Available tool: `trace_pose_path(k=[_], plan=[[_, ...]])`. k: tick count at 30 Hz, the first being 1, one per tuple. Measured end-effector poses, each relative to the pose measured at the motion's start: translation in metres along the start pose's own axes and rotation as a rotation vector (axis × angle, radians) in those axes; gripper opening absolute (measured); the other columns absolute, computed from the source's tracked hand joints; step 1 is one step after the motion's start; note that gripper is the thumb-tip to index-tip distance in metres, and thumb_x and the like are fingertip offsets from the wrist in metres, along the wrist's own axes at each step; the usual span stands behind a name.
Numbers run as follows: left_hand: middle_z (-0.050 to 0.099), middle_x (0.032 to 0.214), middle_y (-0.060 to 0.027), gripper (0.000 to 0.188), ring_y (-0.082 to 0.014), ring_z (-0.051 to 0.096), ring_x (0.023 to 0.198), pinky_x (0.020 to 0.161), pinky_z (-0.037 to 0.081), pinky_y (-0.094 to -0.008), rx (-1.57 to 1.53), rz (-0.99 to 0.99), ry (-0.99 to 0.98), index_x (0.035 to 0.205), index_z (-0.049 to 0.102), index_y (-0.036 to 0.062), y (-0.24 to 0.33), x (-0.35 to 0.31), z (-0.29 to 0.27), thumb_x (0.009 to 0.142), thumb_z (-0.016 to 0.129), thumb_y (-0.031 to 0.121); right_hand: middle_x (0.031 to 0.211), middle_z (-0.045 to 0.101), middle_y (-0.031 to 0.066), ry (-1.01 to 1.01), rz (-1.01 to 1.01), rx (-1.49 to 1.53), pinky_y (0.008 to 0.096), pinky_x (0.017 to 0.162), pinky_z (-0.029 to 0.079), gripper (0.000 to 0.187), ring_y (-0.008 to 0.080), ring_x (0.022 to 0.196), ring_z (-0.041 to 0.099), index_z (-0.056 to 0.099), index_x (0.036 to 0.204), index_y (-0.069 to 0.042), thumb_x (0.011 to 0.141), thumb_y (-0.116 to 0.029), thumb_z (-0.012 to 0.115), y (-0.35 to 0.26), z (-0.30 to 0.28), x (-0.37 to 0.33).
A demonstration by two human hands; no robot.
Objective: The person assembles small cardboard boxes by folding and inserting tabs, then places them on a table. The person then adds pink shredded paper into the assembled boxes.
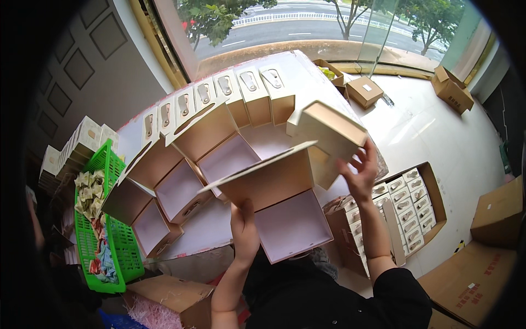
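Basket [125, 249]: green, holding crumpled packets, beside the table [307, 74].
Opened boxes [178, 192]: three in a curve on the table, lids raised, pale inside.
Closed boxes [205, 94]: a row behind them, each with a cut-out window on top.
Left hand [245, 233]: grasping the left side of the held box, thumb inside the lid; other fingers hidden.
Held box [293, 225]: in front of the person's body, lid up, inside bare.
Tilted box [335, 130]: right of the lid, blurred.
Right hand [360, 169]: fingers parted and bent at the tilted box's right edge; cannot tell whether they grip it.
Carton [433, 197]: packed with small boxes, on the floor.
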State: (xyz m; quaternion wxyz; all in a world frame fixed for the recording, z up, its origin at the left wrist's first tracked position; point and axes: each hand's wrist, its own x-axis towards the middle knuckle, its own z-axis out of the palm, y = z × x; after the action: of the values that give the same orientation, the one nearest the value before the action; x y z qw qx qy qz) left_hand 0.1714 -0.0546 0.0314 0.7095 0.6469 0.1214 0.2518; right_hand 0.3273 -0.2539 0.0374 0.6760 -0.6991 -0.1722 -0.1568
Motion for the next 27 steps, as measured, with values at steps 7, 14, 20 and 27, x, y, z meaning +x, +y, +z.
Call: trace_pose_path(k=[7,14,20,27], plan=[[0.053,0.08,-0.0068,0.025,-0.0124,0.045,0.076,0.072,0.04,-0.0253,0.175,0.206,0.018,0.099,0.049,-0.0024,-0.003,0.084,0.047,0.099,0.046,0.023,0.114,0.052,0.0116,0.469,-0.186,0.001,0.0323,0.095,0.037,0.056,0.0197,0.105,0.051,0.042,0.121,0.003,0.078,-0.02,0.068,-0.013,-0.085,-0.02],[0.062,0.092,-0.0174,0.014,-0.0322,0.059,0.085,0.077,0.045,-0.0352,0.397,0.194,0.086,0.098,0.048,-0.002,-0.016,0.138,0.067,0.096,0.046,0.012,0.118,0.049,0.0116,0.386,-0.115,-0.02,0.031,0.093,0.041,0.063,0.0195,0.108,0.051,0.034,0.128,0.001,0.079,-0.015,0.07,0.005,-0.109,-0.036],[0.06,0.089,-0.0144,0.023,-0.0314,0.057,0.083,0.076,0.045,-0.0378,0.618,0.151,0.134,0.11,0.04,0.0005,-0.028,0.13,0.066,0.092,0.052,0.009,0.122,0.047,0.0137,0.27,-0.028,0.048,0.034,0.096,0.042,0.08,0.0212,0.114,0.049,0.024,0.136,0.001,0.075,-0.013,0.073,0.016,-0.094,-0.043],[0.042,0.104,-0.0147,0.05,-0.0279,0.044,0.09,0.082,0.038,-0.0376,0.82,0.568,0.316,0.114,0.032,0.0008,-0.026,0.112,0.066,0.081,0.067,0.016,0.12,0.044,0.0152,0.28,-0.15,0.01,0.0359,0.094,0.041,0.091,0.023,0.111,0.047,0.025,0.133,0.005,0.069,-0.032,0.077,0.03,-0.097,-0.067]])
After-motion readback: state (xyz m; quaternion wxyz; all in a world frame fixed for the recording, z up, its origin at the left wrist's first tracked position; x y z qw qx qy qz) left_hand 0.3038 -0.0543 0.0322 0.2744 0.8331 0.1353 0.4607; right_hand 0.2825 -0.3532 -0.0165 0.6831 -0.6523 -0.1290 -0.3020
